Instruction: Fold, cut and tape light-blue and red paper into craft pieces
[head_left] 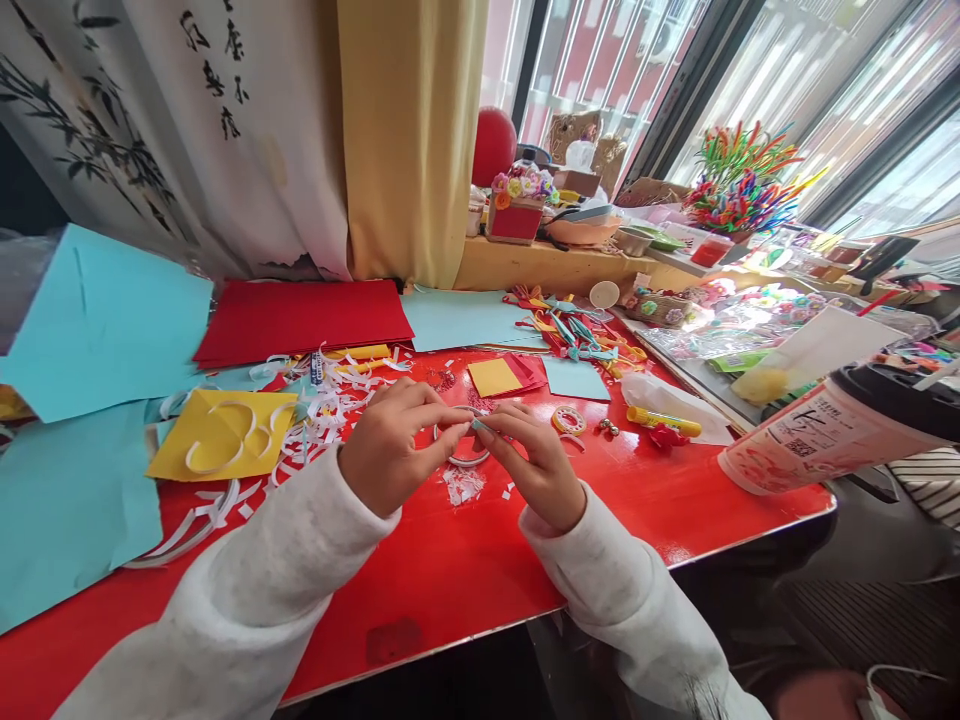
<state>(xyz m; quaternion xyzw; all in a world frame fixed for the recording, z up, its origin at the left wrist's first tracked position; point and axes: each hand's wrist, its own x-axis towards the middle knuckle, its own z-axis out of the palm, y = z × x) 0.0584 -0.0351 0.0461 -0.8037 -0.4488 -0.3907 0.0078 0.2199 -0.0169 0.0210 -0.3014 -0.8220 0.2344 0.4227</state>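
Note:
Near the middle of the red table (pixel 450 590), my left hand (pixel 397 440) and my right hand (pixel 532 460) meet, fingertips pinched together on a thin pale ring (pixel 469 462). A small bit of light blue shows at the right fingertips. White paper scraps (pixel 463 485) lie just below the ring. Behind the hands are a yellow paper square (pixel 493 377) and a light blue square (pixel 576 379). To the right of my right hand sits a small round roll of tape (pixel 568 420).
A tilted drink cup (pixel 832 430) stands at the right edge. A yellow glue stick (pixel 664 421) lies before it. Left are shredded white strips (pixel 322 410), yellow paper (pixel 225 430) and large blue sheets (pixel 75 500). Red sheets (pixel 300 320) lie at the back.

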